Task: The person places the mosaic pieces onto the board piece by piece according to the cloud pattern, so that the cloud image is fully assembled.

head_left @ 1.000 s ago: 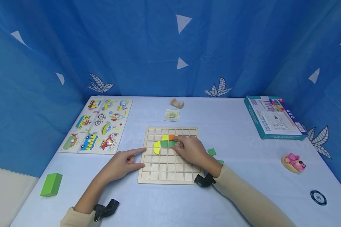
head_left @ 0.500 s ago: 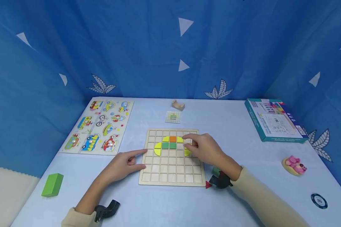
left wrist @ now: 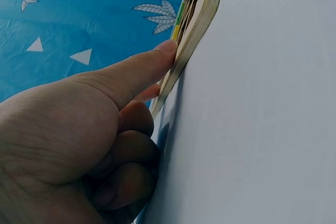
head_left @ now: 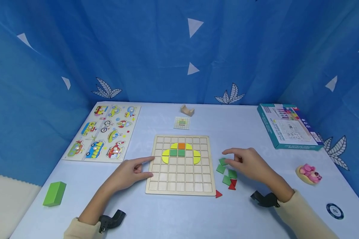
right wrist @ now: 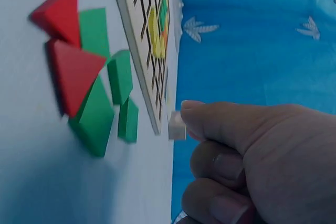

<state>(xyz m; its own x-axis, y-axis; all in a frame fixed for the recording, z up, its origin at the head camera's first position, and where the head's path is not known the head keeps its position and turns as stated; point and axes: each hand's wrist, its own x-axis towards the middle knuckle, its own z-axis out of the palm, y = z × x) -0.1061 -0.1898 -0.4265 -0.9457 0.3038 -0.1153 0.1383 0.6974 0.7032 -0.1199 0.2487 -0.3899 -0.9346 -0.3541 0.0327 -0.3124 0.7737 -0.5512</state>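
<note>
A wooden grid board [head_left: 179, 177] lies on the white table. Set in its cells are yellow rounded tiles [head_left: 196, 160], an orange square [head_left: 181, 146] and two green squares [head_left: 177, 152]. My left hand [head_left: 126, 173] touches the board's left edge with thumb and index finger spread; its other fingers are curled under. Right of the board, my right hand [head_left: 252, 164] hovers beside loose green square tiles [head_left: 232, 174], thumb and index finger apart with nothing between them. Red triangle tiles [head_left: 218, 194] lie near the board's lower right corner, some against the green ones.
Behind the board are a small pattern card [head_left: 181, 123] and a wooden holder [head_left: 187, 110]. A vehicle puzzle board [head_left: 103, 132] and a green block [head_left: 55, 194] are on the left. To the right sit a box [head_left: 290, 127], a pink figurine [head_left: 309, 174] and a round chip [head_left: 335, 211].
My right hand has moved right, off the board to the loose tiles. Yellow tiles now show at the pattern's right side, where the hand was. My left hand has stayed at the board's edge.
</note>
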